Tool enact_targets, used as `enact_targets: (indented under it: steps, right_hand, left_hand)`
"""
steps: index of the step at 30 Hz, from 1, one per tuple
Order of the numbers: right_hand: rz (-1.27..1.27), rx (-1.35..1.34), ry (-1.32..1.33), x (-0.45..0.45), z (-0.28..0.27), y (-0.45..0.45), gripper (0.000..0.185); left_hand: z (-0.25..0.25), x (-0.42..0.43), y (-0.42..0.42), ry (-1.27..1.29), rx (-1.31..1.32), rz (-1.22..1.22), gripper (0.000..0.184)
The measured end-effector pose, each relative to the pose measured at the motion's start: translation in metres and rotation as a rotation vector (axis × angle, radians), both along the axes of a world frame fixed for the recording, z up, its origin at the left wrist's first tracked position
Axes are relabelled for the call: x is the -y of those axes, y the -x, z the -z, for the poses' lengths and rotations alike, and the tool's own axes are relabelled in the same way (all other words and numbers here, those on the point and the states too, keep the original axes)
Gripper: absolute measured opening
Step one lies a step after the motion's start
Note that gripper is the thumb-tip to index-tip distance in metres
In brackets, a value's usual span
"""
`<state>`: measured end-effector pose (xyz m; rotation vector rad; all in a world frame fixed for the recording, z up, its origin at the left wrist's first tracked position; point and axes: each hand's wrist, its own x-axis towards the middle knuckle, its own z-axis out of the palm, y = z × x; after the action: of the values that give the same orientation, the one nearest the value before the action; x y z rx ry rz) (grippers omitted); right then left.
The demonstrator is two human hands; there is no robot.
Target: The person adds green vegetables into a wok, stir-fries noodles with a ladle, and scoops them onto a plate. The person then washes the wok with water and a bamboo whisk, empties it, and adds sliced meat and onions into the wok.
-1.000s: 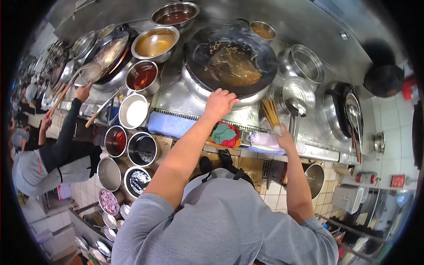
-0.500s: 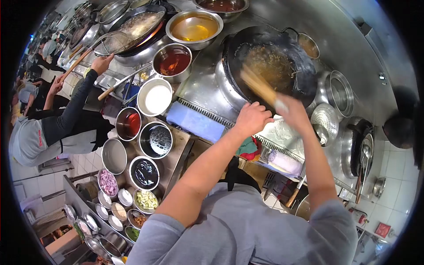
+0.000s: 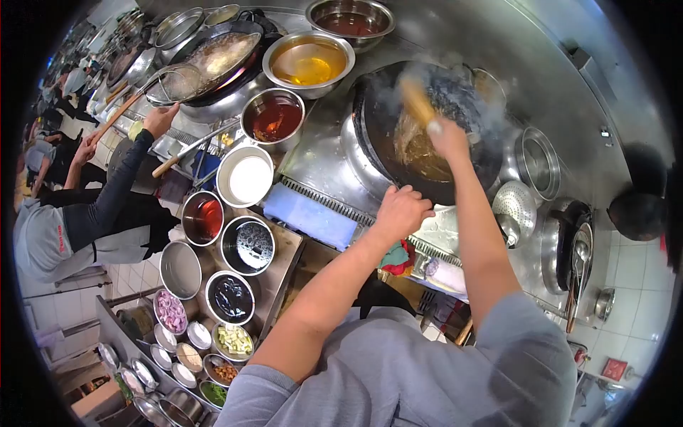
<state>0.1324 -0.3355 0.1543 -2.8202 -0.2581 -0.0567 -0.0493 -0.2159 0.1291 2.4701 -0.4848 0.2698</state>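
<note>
My right hand (image 3: 448,139) is closed round the pale-wrapped grip of a bamboo wok brush (image 3: 418,102), its bristle end blurred inside the black wok (image 3: 373,135). Murky brownish liquid swirls in the wok, and steam rises off it. At the wok's near rim my left hand (image 3: 403,211) has its fingers curled over the edge; the exact grip there is partly hidden. Below that hand lies a red and green cloth (image 3: 398,260), and to its left a folded blue cloth (image 3: 311,213) on the stove's front.
Left of the wok stand a bowl of yellow liquid (image 3: 309,43), a pot of red sauce (image 3: 274,117) and a white-filled pot (image 3: 245,178). A perforated ladle (image 3: 515,203) rests at right. A co-worker (image 3: 117,206) holds a strainer (image 3: 181,82) over another wok.
The brush has swung up and toward the back of the wok. The wok's near rim sits lower, with liquid gathered on the near side and steam now showing. My left hand stays by the rim.
</note>
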Motion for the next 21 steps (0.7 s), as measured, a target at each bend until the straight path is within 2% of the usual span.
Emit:
enact_targets:
  steps: [1, 3, 6, 7, 9, 12, 14, 15, 16, 18, 21]
  right_hand:
    - [0.216, 0.069, -0.034, -0.014, 0.000, -0.012, 0.027]
    - [0.310, 0.096, -0.104, -0.026, 0.012, -0.005, 0.027]
    - [0.002, 0.035, -0.122, -0.013, 0.017, 0.056, 0.032]
    - [-0.093, 0.002, -0.105, -0.001, 0.001, 0.082, 0.034]
    - [-0.127, -0.145, -0.201, 0.021, -0.048, 0.125, 0.038]
    - [-0.213, -0.151, -0.173, 0.037, -0.061, 0.138, 0.040]
    - [-0.268, -0.152, -0.084, 0.034, -0.044, 0.094, 0.041]
    - [-0.158, -0.150, -0.047, 0.023, -0.031, 0.066, 0.038]
    - [-0.106, -0.015, -0.087, 0.011, -0.019, 0.037, 0.034]
    - [0.246, 0.002, -0.157, -0.014, -0.015, 0.003, 0.030]
    - [0.154, 0.050, -0.177, -0.029, 0.009, 0.036, 0.031]
  left_hand:
    - [0.000, 0.001, 0.001, -0.012, -0.004, -0.007, 0.020]
    - [-0.006, -0.001, -0.001, -0.005, -0.036, 0.007, 0.022]
    - [-0.010, -0.002, -0.002, -0.039, -0.118, 0.020, 0.020]
    - [-0.016, -0.005, -0.001, -0.035, -0.105, 0.033, 0.020]
    - [-0.026, -0.014, 0.006, -0.081, -0.108, 0.021, 0.020]
    - [-0.020, -0.016, 0.006, -0.057, -0.102, 0.011, 0.020]
    - [-0.015, -0.017, -0.001, -0.058, -0.080, 0.002, 0.018]
    - [-0.014, -0.017, -0.001, -0.064, -0.079, 0.000, 0.018]
    - [-0.014, -0.016, -0.001, -0.078, -0.089, 0.006, 0.018]
    - [-0.013, -0.014, -0.003, -0.088, -0.096, -0.004, 0.017]
    - [-0.010, -0.013, 0.002, -0.066, -0.087, 0.000, 0.015]
